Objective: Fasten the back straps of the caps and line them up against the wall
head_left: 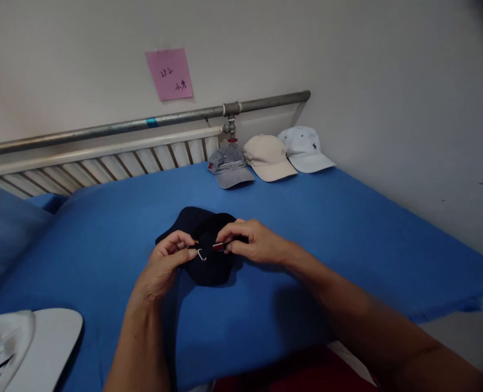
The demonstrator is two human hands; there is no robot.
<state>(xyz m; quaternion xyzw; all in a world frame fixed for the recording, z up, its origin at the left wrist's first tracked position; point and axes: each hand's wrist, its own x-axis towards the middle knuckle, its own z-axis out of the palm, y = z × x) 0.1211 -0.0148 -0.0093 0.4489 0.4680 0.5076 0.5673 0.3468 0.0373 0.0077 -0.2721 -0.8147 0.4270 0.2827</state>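
We pinch the dark cap point(206, 261) flat on the blue bed point(347, 228) — left hand point(165, 261) gripping its strap, right hand point(251, 242) closed on the small clasp point(219, 246), keeping both ends taut.

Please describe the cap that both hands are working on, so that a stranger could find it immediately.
On the blue bed cover, look at the middle, away from the three pale caps by the pipe. The dark navy cap lies there, pinched by the left hand and right hand; it alone is dark.
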